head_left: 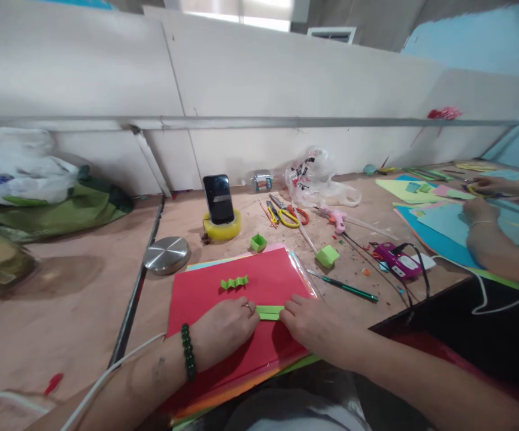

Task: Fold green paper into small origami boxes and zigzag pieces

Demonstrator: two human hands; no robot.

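Observation:
A folded green paper strip [269, 312] lies on the red paper sheet [205, 305], with a crease running along its length. My left hand [230, 326] grips its left end, fingers bent and pressed together. At the right end, the fingers of my right hand [306, 320] are closed on the same strip. Just beyond my left hand rests a zigzag-folded green paper strip [234, 282]. Farther back are a small open green paper box [258, 242] and a green paper cube [327, 256] with a pale stick running up to it.
A phone [218, 199] leans in a yellow tape roll [223, 226], near a round metal lid [167, 255]. Scissors [288, 216], a pink glue gun [336, 220], a green cutter knife [351, 288] and a purple power strip [397, 261] lie right. Another person's hand [481, 211] rests over coloured sheets.

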